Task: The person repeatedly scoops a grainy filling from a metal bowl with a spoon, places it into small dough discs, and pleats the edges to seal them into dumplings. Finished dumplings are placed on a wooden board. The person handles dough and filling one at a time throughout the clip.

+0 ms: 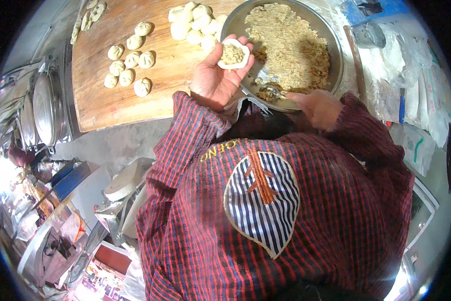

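Note:
On the palm and fingers of my left hand [214,84] rests a round dough wrapper [244,61] with a mound of pale, crumbly filling [232,53] in its middle. My fingers curl up around the wrapper's far side. My right hand [319,108] grips the handle of a spoon [270,90], whose metal head sits in the filling at the near edge of a wide metal bowl [337,75]. Chopped filling [285,45] covers most of the bowl. Left of my left hand, several pleated buns [132,59] stand on a wooden board [170,95].
Plain dough pieces [195,22] are piled at the board's far side, beside the bowl. More shaped dough [96,11] lies at the far left corner. A clear cup [369,35] and plastic bags [421,75] are right of the bowl. Metal pans [47,108] stand left of the board.

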A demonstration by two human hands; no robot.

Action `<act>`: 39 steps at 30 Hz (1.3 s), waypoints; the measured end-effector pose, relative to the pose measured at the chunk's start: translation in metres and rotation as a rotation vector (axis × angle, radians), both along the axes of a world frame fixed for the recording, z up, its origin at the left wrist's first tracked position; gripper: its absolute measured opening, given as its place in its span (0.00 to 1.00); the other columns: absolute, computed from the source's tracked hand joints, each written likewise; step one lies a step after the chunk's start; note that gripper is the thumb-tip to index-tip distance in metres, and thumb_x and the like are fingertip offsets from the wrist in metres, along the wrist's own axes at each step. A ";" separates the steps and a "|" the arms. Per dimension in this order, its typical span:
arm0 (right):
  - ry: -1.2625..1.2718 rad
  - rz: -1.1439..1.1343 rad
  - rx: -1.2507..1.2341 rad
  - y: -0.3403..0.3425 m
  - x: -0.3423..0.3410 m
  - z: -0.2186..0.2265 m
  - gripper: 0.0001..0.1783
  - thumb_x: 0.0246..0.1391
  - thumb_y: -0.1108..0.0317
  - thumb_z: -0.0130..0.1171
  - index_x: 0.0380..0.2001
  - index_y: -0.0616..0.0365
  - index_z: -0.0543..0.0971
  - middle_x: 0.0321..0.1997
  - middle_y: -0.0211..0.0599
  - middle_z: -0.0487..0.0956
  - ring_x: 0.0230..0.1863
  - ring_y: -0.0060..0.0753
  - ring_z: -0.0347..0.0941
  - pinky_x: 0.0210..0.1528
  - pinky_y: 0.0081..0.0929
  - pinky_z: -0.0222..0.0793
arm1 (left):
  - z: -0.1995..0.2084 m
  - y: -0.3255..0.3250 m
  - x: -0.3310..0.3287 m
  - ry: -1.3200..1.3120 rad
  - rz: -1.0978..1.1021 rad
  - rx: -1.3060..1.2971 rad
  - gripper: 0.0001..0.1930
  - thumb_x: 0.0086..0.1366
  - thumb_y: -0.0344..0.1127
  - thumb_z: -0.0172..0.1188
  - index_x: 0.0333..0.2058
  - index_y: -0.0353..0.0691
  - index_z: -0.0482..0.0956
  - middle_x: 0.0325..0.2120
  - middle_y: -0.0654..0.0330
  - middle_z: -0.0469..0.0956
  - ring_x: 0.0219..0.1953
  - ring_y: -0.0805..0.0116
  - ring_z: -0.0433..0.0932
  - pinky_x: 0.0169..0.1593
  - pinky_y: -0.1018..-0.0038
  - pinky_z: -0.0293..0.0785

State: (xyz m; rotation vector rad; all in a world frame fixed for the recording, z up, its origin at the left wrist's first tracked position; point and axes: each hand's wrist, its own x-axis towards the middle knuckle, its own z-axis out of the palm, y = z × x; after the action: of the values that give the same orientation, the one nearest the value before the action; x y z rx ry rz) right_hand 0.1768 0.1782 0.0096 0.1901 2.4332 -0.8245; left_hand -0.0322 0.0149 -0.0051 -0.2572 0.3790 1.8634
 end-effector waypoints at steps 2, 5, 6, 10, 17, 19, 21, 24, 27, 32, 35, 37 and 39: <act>0.100 -0.152 -0.292 0.001 0.000 -0.006 0.26 0.51 0.72 0.46 0.57 0.47 0.68 0.17 0.38 0.70 0.20 0.28 0.66 0.25 0.31 0.63 | 0.001 0.001 0.002 0.034 0.010 -0.017 0.20 0.69 0.40 0.38 0.55 0.34 0.60 0.54 0.48 0.65 0.55 0.50 0.65 0.58 0.57 0.65; -0.021 -0.454 -0.663 0.008 0.000 -0.010 0.22 0.56 0.71 0.45 0.55 0.50 0.70 0.15 0.25 0.64 0.18 0.17 0.57 0.21 0.21 0.56 | 0.000 0.001 0.000 0.047 0.036 -0.038 0.20 0.69 0.39 0.38 0.55 0.34 0.61 0.53 0.48 0.66 0.55 0.51 0.65 0.58 0.57 0.65; 0.000 -0.480 -0.815 0.011 -0.001 -0.009 0.21 0.58 0.70 0.45 0.55 0.51 0.70 0.15 0.21 0.61 0.17 0.15 0.54 0.20 0.18 0.53 | 0.000 0.002 -0.001 0.059 0.049 -0.052 0.20 0.69 0.39 0.38 0.54 0.34 0.61 0.53 0.48 0.66 0.55 0.51 0.65 0.57 0.57 0.65; 0.002 -0.639 -0.989 0.026 -0.006 0.016 0.20 0.60 0.68 0.44 0.56 0.53 0.68 0.15 0.15 0.54 0.16 0.10 0.49 0.18 0.13 0.45 | -0.003 0.006 -0.007 0.106 0.067 -0.051 0.19 0.69 0.39 0.38 0.53 0.34 0.63 0.52 0.49 0.67 0.55 0.53 0.66 0.57 0.57 0.65; 0.459 -0.595 -0.362 0.013 -0.023 0.035 0.23 0.57 0.69 0.47 0.57 0.56 0.67 0.15 0.21 0.63 0.16 0.19 0.60 0.19 0.20 0.58 | -0.003 0.036 0.005 0.053 -0.022 -0.077 0.16 0.70 0.42 0.38 0.47 0.38 0.66 0.44 0.54 0.71 0.46 0.58 0.71 0.49 0.60 0.73; 0.748 -0.323 0.164 0.005 -0.027 0.027 0.27 0.51 0.73 0.48 0.57 0.56 0.65 0.19 0.28 0.69 0.19 0.29 0.67 0.23 0.26 0.64 | -0.003 0.045 0.010 0.004 -0.019 -0.048 0.16 0.70 0.43 0.37 0.47 0.38 0.66 0.44 0.54 0.71 0.45 0.59 0.71 0.48 0.60 0.73; 0.831 -0.198 0.446 -0.003 -0.030 0.017 0.31 0.46 0.75 0.48 0.59 0.56 0.63 0.24 0.34 0.73 0.24 0.36 0.71 0.27 0.30 0.69 | -0.003 0.054 0.012 -0.033 -0.022 -0.019 0.16 0.70 0.43 0.37 0.46 0.38 0.66 0.44 0.54 0.71 0.45 0.59 0.71 0.48 0.60 0.73; 0.744 -0.227 0.458 -0.018 -0.028 0.008 0.36 0.42 0.76 0.49 0.60 0.55 0.61 0.31 0.39 0.75 0.31 0.42 0.73 0.31 0.34 0.71 | -0.006 0.058 0.014 -0.064 0.001 -0.012 0.16 0.70 0.44 0.37 0.45 0.39 0.65 0.42 0.53 0.71 0.45 0.58 0.72 0.48 0.60 0.73; 0.728 -0.237 0.391 -0.023 -0.024 0.005 0.35 0.44 0.74 0.50 0.60 0.55 0.60 0.34 0.40 0.74 0.36 0.44 0.73 0.35 0.37 0.70 | -0.011 0.054 0.013 -0.104 -0.021 0.038 0.14 0.70 0.42 0.38 0.44 0.39 0.65 0.40 0.52 0.72 0.44 0.57 0.72 0.47 0.60 0.73; 0.843 -0.339 0.327 0.001 -0.015 0.004 0.32 0.48 0.68 0.53 0.59 0.55 0.61 0.40 0.44 0.74 0.41 0.49 0.71 0.44 0.39 0.68 | -0.015 0.048 0.004 -0.129 -0.060 0.161 0.16 0.70 0.39 0.37 0.49 0.37 0.65 0.48 0.48 0.69 0.50 0.50 0.69 0.52 0.56 0.70; 0.555 -0.426 0.486 0.015 -0.023 0.008 0.34 0.47 0.63 0.57 0.58 0.56 0.61 0.51 0.49 0.70 0.49 0.51 0.68 0.51 0.40 0.64 | -0.010 0.046 0.006 -0.175 -0.096 0.219 0.16 0.70 0.38 0.38 0.50 0.37 0.64 0.48 0.47 0.68 0.50 0.51 0.69 0.53 0.57 0.70; 0.899 -0.362 0.415 0.008 -0.037 0.014 0.33 0.48 0.62 0.57 0.58 0.57 0.62 0.56 0.50 0.66 0.54 0.52 0.64 0.54 0.42 0.61 | -0.005 0.044 0.012 -0.121 -0.096 0.131 0.14 0.69 0.37 0.38 0.48 0.38 0.65 0.43 0.49 0.71 0.46 0.54 0.72 0.50 0.60 0.72; 1.075 -0.328 0.312 -0.005 -0.058 0.022 0.31 0.50 0.60 0.55 0.57 0.58 0.63 0.59 0.50 0.63 0.58 0.52 0.61 0.57 0.43 0.57 | 0.001 0.044 0.020 -0.127 -0.144 0.172 0.14 0.69 0.37 0.38 0.49 0.38 0.65 0.43 0.50 0.72 0.47 0.54 0.72 0.50 0.61 0.72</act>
State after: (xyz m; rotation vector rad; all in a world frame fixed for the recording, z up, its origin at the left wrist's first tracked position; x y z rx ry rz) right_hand 0.1190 0.1736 0.0313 0.3297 3.6218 -0.7845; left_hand -0.0124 0.0585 -0.0037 -0.2241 0.1450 1.7166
